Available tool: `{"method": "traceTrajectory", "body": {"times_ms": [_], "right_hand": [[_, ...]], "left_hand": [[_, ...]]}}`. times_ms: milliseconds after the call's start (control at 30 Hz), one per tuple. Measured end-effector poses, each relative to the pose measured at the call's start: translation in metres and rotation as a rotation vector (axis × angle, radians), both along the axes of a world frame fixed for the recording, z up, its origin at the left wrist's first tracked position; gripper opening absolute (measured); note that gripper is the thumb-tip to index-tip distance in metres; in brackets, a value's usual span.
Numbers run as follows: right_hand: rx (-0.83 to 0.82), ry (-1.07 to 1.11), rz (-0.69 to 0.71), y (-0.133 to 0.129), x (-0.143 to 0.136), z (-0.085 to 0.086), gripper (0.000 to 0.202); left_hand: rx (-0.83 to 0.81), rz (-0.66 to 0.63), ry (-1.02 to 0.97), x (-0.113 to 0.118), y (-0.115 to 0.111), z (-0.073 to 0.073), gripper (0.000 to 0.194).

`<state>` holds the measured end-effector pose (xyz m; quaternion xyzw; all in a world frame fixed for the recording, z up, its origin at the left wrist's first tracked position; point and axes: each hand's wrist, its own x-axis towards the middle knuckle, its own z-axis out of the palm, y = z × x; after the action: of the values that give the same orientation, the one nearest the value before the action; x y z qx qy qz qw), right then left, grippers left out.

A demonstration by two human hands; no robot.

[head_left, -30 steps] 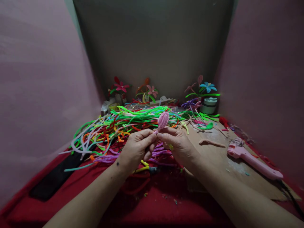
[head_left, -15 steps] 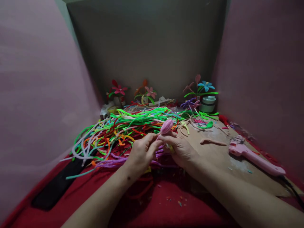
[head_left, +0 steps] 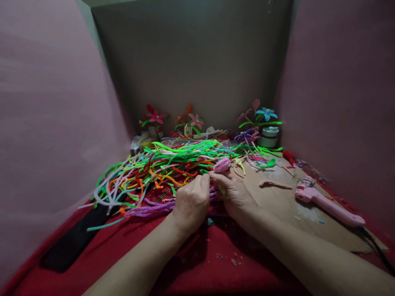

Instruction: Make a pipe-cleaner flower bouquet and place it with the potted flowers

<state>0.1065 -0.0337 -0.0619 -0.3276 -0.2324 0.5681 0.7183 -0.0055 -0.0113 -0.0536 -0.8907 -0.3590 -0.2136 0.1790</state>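
A pink pipe-cleaner flower bud (head_left: 222, 165) rises just above my fingertips, tilted to the right. My right hand (head_left: 236, 195) pinches it at its base between thumb and index finger. Curled into a fist, my left hand (head_left: 193, 201) meets the right thumb at the bud's lower end and grips the short stem there; most of that stem is hidden by the fingers. Something pale yellow shows below the right fingers, too covered to name. Behind both hands spreads a heap of loose pipe cleaners (head_left: 185, 154) in green, red, orange and white, with purple ones (head_left: 151, 209) nearer me.
On the right, a pink hot glue gun (head_left: 330, 205) lies on a brown board (head_left: 277, 209). A black flat object (head_left: 68, 242) is at the left. Finished pipe-cleaner flowers (head_left: 156, 116) and a lidded jar (head_left: 269, 137) stand along the back. Scraps dot the red cloth (head_left: 197, 267).
My left hand has turned over and closed into a fist, its knuckles now upward. The pink bud has tipped further right and shifted slightly right, still in my right fingers.
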Motion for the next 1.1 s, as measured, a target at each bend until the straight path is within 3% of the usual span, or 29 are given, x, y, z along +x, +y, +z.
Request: {"method": "traceTrajectory", "body": {"times_ms": [267,467,567,867,1100], "right_hand": [[0.071,0.012,-0.04,0.0,-0.003,0.002,0.025],[0.005,0.063,-0.008,-0.001,0.001,0.008,0.024],[0.028,0.091,0.027,-0.003,0.001,0.012,0.022],[0.213,-0.032,0.037,-0.003,0.001,0.013,0.014],[0.209,-0.125,0.154,-0.004,0.01,0.01,0.014]], "left_hand": [[-0.02,-0.034,-0.094,0.002,0.003,-0.005,0.024],[-0.452,-0.172,-0.618,0.007,0.001,-0.002,0.019],[-0.592,-0.226,-0.786,0.007,-0.003,0.001,0.018],[-0.836,-0.26,-0.926,0.006,-0.002,0.006,0.016],[-1.301,-0.367,-1.181,0.006,-0.005,0.016,0.018]]}}
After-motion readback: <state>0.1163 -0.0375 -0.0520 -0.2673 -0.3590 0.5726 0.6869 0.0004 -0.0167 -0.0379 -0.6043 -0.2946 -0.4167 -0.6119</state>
